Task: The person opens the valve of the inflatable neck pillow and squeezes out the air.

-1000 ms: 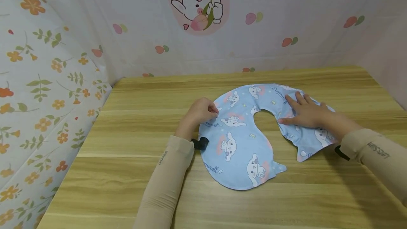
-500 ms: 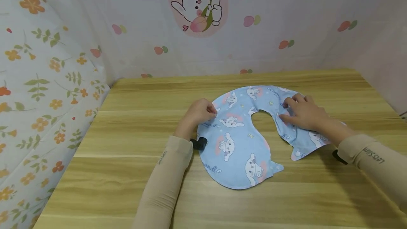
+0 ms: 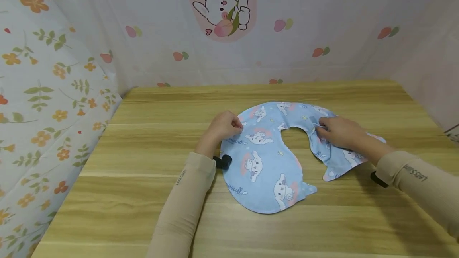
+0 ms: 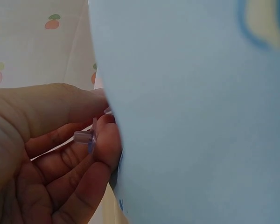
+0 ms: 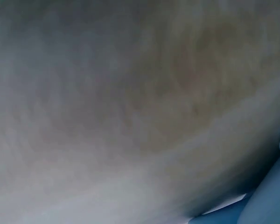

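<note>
A flat, light blue U-shaped inflatable neck pillow point(image 3: 267, 146) with white dog-like cartoon prints lies on the table, its opening towards the front right. My left hand point(image 3: 225, 126) pinches its left edge between thumb and fingers. In the left wrist view, a small clear plastic valve plug point(image 4: 86, 136) sticks out by those fingers point(image 4: 107, 142), beside the blue fabric. On the pillow's right arm, my right hand point(image 3: 340, 131) grips the cloth with curled fingers, and the fabric bunches beneath it. Close blur fills most of the right wrist view, with blue fabric point(image 5: 266, 200) at its lower right corner.
The wood-grain table point(image 3: 161, 130) extends left, front and behind the pillow. A white curtain point(image 3: 143, 19) with fruit and rabbit prints hangs along the back; a floral cloth point(image 3: 46, 102) covers the left side. Black wrist camera mounts point(image 3: 224, 162) sit at both cuffs.
My right hand has gone from lying flat with spread fingers to curling round the cloth, drawing the right arm slightly leftward. The left hand keeps its pinch on the edge.
</note>
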Demonstrator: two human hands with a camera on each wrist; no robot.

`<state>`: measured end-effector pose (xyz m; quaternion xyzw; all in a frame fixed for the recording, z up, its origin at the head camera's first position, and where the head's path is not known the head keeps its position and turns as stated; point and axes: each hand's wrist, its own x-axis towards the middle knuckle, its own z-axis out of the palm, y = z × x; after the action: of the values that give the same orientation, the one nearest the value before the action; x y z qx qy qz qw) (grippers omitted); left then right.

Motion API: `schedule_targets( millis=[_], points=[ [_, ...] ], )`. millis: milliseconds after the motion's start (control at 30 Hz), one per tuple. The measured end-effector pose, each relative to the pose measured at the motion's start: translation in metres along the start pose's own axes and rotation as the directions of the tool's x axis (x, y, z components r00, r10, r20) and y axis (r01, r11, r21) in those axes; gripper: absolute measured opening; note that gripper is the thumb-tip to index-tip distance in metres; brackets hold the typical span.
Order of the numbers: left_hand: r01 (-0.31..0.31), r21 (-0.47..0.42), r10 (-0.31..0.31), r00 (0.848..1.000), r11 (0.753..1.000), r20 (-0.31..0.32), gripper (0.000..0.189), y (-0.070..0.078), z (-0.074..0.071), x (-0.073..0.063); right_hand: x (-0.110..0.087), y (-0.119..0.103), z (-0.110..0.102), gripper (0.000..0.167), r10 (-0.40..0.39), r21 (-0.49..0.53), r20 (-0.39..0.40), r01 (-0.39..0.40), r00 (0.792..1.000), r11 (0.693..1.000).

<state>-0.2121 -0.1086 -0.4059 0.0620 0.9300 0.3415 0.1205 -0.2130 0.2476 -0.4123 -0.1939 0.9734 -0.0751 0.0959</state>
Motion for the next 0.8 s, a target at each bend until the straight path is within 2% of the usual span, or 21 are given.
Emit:
schedule_targets(
  millis=[167, 233, 300, 367, 500, 600, 800],
  points=[
    [0.0, -0.005, 0.0, 1.0, 1.0, 0.006, 0.005, -0.001, 0.0, 0.001, -0.012, 0.001, -0.008, 0.029, -0.029, 0.012, -0.112, 0.03, 0.993, 0.999],
    [-0.005, -0.003, 0.005, 1.0, 1.0, 0.009, 0.005, -0.002, 0.0, 0.001, -0.021, 0.001, -0.01, 0.036, -0.016, 0.017, -0.13, 0.019, 0.991, 1.0],
    [-0.009, -0.006, 0.009, 1.0, 1.0, 0.01, 0.005, -0.003, -0.001, 0.0, -0.03, 0.0, -0.011, 0.052, 0.011, 0.037, -0.1, -0.008, 0.995, 0.999],
    [-0.012, -0.009, 0.012, 1.0, 1.0, 0.011, 0.006, -0.002, -0.001, 0.001, -0.042, 0.0, -0.011, 0.071, 0.05, 0.052, -0.035, -0.048, 0.998, 0.997],
    [-0.005, -0.002, 0.005, 1.0, 1.0, 0.014, 0.007, 0.0, -0.003, -0.001, -0.058, -0.002, -0.005, 0.102, 0.115, 0.099, 0.084, -0.123, 0.99, 0.987],
    [-0.004, 0.001, 0.004, 1.0, 1.0, 0.017, 0.008, 0.001, -0.003, -0.001, -0.06, 0.0, 0.001, 0.105, 0.117, 0.08, 0.076, -0.123, 0.99, 0.989],
    [0.001, 0.001, -0.001, 1.0, 1.0, 0.018, 0.006, 0.003, 0.0, 0.002, -0.054, 0.001, 0.007, 0.095, 0.086, -0.03, 0.003, -0.086, 0.996, 0.996]
  ],
)
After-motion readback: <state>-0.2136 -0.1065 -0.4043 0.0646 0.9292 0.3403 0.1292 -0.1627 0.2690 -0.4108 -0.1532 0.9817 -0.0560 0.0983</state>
